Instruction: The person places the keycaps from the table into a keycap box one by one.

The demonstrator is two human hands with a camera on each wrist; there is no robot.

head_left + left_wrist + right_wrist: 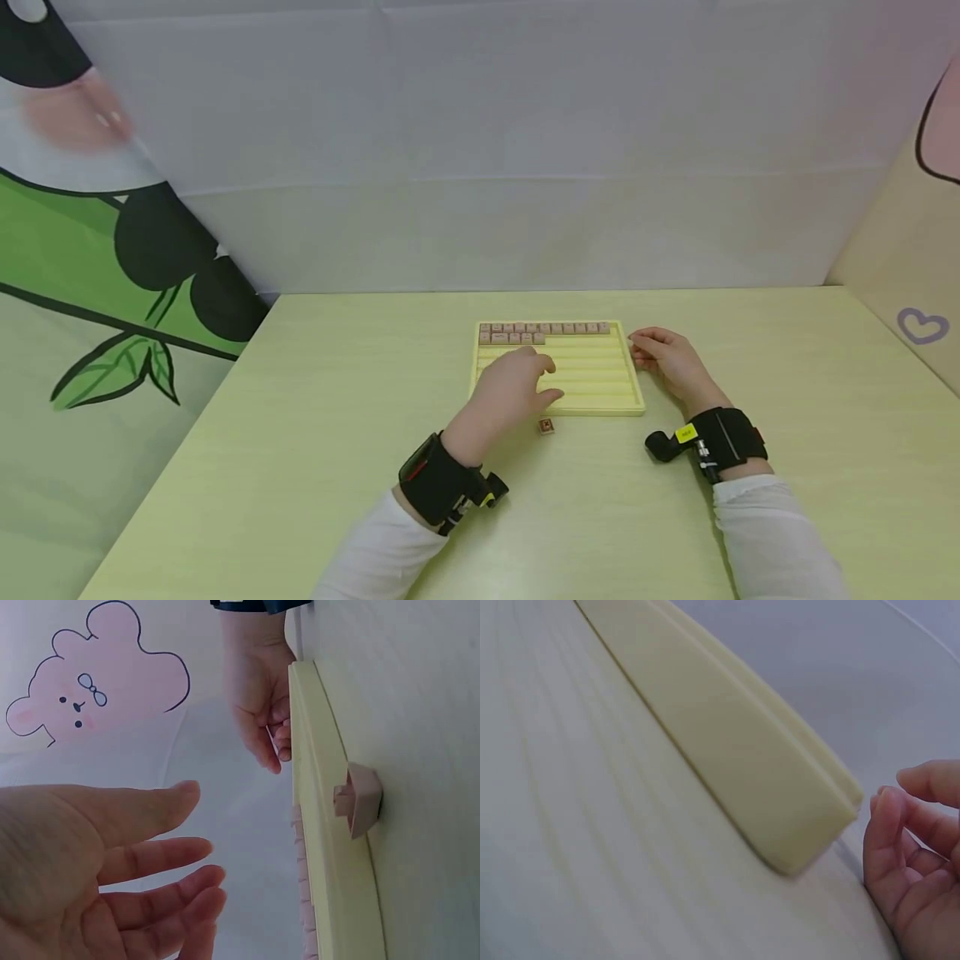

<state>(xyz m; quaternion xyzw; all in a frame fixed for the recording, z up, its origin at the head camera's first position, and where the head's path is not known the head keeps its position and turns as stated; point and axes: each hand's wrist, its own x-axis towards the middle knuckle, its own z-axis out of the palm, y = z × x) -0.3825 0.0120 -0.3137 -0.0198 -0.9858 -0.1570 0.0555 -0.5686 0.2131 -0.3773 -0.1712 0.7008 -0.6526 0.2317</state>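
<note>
A pale yellow tray point(592, 387) with ridged rows lies on the table. Pink keycaps point(551, 328) fill its back row and part of the second. My left hand point(513, 383) is over the tray's left side, thumb and fingers spread apart with nothing between them. One loose keycap point(546, 427) rests on the table just in front of the tray; the left wrist view shows the stem of this keycap point(358, 801). My right hand point(671, 362) is beside the tray's right edge, its fingers loosely curled and holding nothing, seen close to the tray corner in the right wrist view.
The light wood-look table point(315, 467) runs back to a pale wall sheet point(510, 225). A printed cartoon panel point(112, 275) stands at the left, and another wall with a heart point(922, 326) at the right. Each wrist wears a black camera strap point(731, 437).
</note>
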